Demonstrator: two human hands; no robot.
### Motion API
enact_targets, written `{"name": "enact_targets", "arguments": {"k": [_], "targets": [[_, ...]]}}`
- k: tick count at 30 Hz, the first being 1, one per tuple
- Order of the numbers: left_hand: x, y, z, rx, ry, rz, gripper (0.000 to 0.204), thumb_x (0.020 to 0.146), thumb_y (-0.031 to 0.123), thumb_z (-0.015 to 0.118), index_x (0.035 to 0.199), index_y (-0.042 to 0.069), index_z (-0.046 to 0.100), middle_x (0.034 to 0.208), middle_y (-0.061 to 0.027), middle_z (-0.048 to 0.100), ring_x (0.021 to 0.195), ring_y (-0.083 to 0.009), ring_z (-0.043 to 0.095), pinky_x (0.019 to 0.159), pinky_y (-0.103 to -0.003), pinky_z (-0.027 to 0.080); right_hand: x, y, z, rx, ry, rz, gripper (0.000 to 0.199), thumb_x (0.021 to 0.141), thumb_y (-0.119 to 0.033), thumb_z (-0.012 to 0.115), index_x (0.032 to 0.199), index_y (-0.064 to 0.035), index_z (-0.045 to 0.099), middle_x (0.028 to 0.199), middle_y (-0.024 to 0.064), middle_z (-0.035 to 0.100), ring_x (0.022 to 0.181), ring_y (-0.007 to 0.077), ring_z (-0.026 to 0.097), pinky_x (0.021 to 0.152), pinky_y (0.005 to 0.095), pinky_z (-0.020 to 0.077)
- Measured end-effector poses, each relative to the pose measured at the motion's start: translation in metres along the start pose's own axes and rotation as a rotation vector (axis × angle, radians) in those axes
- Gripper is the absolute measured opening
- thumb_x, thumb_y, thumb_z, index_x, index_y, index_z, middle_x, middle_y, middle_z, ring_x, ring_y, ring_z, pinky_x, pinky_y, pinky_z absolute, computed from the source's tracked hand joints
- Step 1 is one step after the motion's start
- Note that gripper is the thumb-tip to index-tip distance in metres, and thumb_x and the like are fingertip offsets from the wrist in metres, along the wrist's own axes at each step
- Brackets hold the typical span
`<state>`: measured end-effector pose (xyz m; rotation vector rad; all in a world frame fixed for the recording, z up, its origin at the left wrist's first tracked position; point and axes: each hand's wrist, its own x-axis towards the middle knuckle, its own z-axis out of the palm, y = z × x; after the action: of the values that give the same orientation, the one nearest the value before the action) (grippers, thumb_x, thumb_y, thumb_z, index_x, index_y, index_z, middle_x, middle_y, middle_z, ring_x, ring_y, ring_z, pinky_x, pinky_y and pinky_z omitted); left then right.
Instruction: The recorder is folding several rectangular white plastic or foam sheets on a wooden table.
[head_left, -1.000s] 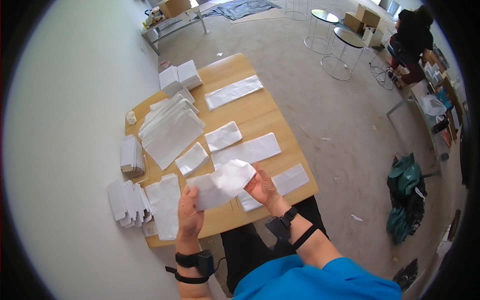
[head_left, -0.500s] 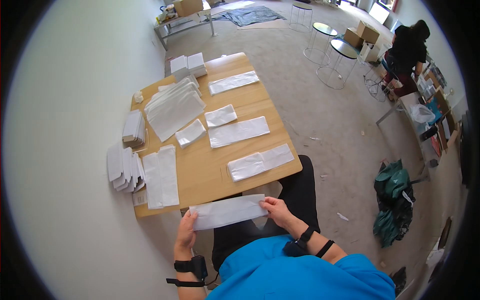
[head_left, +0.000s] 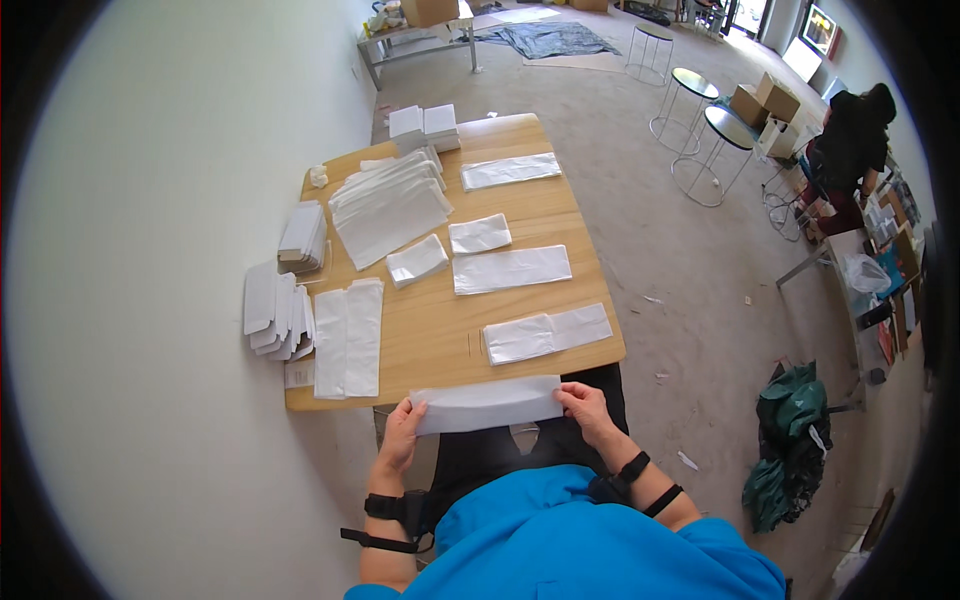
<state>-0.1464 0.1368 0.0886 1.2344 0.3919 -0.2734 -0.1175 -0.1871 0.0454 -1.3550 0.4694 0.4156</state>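
A long, folded white paper sheet (head_left: 487, 404) is stretched between my two hands, just off the table's near edge and above my lap. My left hand (head_left: 402, 432) pinches its left end, and my right hand (head_left: 588, 408) grips the right end. On the wooden table (head_left: 430, 350), nearest the right hand, lies a folded white sheet (head_left: 548, 333) with a shorter folded piece on its left half. Toward my left rest two tall white strips (head_left: 348, 340) side by side. Farther in are another long strip (head_left: 512, 269) and two short folded pieces (head_left: 480, 234).
Loose white sheets (head_left: 388, 205) fan across the table's back left. Flat white boxes (head_left: 275, 310) are stacked along the wall, with more white stacks (head_left: 424, 128) behind. Round stools (head_left: 728, 130) stand on the floor. A person (head_left: 850, 150) bends over a cluttered right-hand table. Green and black bags (head_left: 788, 440) lie nearby.
The view has shifted, so the table appears farther right. Both hands keep the sheet stretched, now held more level and closer to the table edge.
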Motion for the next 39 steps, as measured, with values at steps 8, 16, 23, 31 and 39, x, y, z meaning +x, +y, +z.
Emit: {"name": "enact_targets", "arguments": {"k": [8, 16, 23, 31, 39], "targets": [[0.088, -0.03, 0.0, 0.085, 0.226, 0.082, 0.02, 0.092, 0.021, 0.062, 0.098, 0.002, 0.063, 0.089, -0.0007, 0.063, 0.079, -0.0073, 0.054, 0.074, -0.024, 0.043, 0.088, -0.021, -0.001, -0.36, 0.177, -0.239, 0.022, 0.078, -0.018, 0.075, 0.089, -0.0006, 0.07, 0.078, 0.0023, 0.067, 0.07, 0.0086, 0.059, 0.064, 0.0236, 0.048], [0.133, -0.045, -0.012, 0.207, 0.343, 0.07, 0.022, 0.092, 0.022, 0.063, 0.095, 0.0, 0.063, 0.087, -0.0014, 0.063, 0.077, -0.0082, 0.054, 0.071, -0.024, 0.044, 0.132, -0.021, 0.013, -0.505, 0.283, -0.246, 0.03, 0.067, -0.029, 0.077, 0.082, -0.0036, 0.07, 0.077, 0.0094, 0.07, 0.072, 0.02, 0.067, 0.07, 0.0319, 0.053], [0.144, -0.046, -0.013, 0.418, 0.372, 0.089, 0.025, 0.09, 0.023, 0.064, 0.092, -0.002, 0.063, 0.082, -0.0015, 0.063, 0.074, -0.0079, 0.052, 0.067, -0.025, 0.044, 0.139, -0.02, 0.014, -0.584, 0.314, -0.257, 0.025, 0.07, -0.023, 0.078, 0.082, -0.003, 0.069, 0.075, 0.0073, 0.069, 0.068, 0.0159, 0.065, 0.067, 0.0297, 0.0523], [0.149, -0.046, -0.009, 0.79, 0.441, 0.123, 0.027, 0.085, 0.026, 0.067, 0.094, 0.001, 0.063, 0.074, -0.0067, 0.062, 0.066, -0.0158, 0.055, 0.063, -0.03, 0.045, 0.142, -0.02, 0.014, -0.628, 0.318, -0.229, 0.026, 0.067, -0.028, 0.074, 0.079, -0.006, 0.07, 0.076, 0.0095, 0.07, 0.072, 0.0228, 0.068, 0.069, 0.0338, 0.0533], [0.13, -0.01, 0.055, 1.476, 0.611, 0.78, 0.024, 0.08, 0.014, 0.065, 0.101, 0.004, 0.059, 0.096, -0.0129, 0.058, 0.084, -0.0281, 0.06, 0.068, -0.039, 0.048, 0.138, -0.025, 0.019, -0.685, 0.358, -0.229, 0.022, 0.068, -0.025, 0.072, 0.078, -0.0059, 0.068, 0.074, 0.0104, 0.069, 0.071, 0.025, 0.067, 0.068, 0.0352, 0.0531]]}}
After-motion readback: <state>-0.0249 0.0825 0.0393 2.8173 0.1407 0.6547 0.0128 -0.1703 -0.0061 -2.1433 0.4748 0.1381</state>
